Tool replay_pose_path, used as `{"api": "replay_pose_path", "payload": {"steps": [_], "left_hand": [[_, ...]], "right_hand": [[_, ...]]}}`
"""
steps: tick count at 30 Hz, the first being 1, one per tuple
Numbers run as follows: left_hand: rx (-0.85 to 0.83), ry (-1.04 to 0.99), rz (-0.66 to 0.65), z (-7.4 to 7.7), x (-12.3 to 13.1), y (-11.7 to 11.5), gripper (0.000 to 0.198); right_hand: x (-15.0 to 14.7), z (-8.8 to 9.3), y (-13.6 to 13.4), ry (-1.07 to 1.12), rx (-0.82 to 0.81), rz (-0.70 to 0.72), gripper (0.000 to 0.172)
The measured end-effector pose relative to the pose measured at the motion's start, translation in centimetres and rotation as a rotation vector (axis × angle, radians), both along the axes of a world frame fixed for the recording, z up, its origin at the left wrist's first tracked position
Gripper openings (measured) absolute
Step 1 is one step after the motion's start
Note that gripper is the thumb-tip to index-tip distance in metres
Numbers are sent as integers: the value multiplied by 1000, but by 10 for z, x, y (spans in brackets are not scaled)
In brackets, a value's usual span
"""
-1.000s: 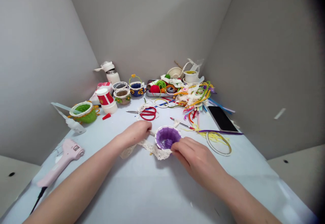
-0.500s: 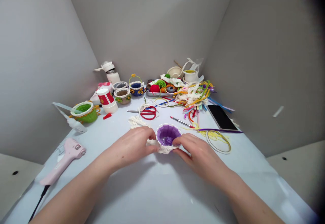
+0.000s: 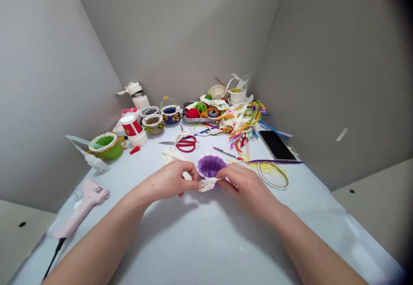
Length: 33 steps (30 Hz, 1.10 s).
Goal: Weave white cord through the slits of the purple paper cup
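A purple cup-shaped basket (image 3: 211, 165) with a white rim stands upright between my hands. White lace trim (image 3: 208, 184) runs across its near side, and more of the strip (image 3: 171, 155) trails on the table behind my left hand. My left hand (image 3: 179, 179) pinches the lace just left of the basket, thumb and forefinger closed on it. My right hand (image 3: 240, 179) grips the basket's near right rim together with the lace end, fingertips at the inside edge. Its thumb is partly hidden below.
Red-handled scissors (image 3: 187, 143), a pen (image 3: 227, 153) and a phone (image 3: 277, 145) lie beyond the hands. A pink glue gun (image 3: 85, 205) rests at left, near a green basket (image 3: 109, 147). Coloured strips (image 3: 243, 121) and a yarn tray (image 3: 200, 119) are at the back.
The lace between my hands is drawn straighter across the basket's near side. My left hand has closed onto the strip. The purple strands seen inside the basket no longer show as a bundle.
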<state>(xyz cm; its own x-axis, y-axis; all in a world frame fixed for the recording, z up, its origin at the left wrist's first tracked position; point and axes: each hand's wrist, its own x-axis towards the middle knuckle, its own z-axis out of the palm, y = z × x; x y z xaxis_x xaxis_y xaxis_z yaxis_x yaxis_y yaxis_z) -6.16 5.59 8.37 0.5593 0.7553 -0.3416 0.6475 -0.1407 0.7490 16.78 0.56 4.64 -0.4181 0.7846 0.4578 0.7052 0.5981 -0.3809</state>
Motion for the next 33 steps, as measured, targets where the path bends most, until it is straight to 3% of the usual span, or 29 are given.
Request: {"api": "replay_pose_path", "payload": {"steps": [3,8,12,17,20,23,29,33], "left_hand": [[31,32,28,1,1,-6,29],[-77,-157,20,-8,9,-5,28],[-131,-195,-14,-5,10,-4,25],[213,2,32,13,9,-19,19],[302,65,7,18,11,-26,14],[412,61,-3,16,12,-26,9],[495,17,-197,9,10,-15,28],[553,42,-253,8,10,-12,34]], "right_hand": [[0,0,-1,7,-14,-1,8],[1,-1,-1,1,-13,-14,6],[1,-1,-2,-9,-35,-12,6],[-1,1,-3,-12,-63,3,7],[-2,0,-3,-13,-90,-1,7],[-2,-2,-3,-15,-103,-3,8],[-1,-2,-3,-21,-117,-6,11],[-2,-1,-4,-13,-117,-2,9]]}}
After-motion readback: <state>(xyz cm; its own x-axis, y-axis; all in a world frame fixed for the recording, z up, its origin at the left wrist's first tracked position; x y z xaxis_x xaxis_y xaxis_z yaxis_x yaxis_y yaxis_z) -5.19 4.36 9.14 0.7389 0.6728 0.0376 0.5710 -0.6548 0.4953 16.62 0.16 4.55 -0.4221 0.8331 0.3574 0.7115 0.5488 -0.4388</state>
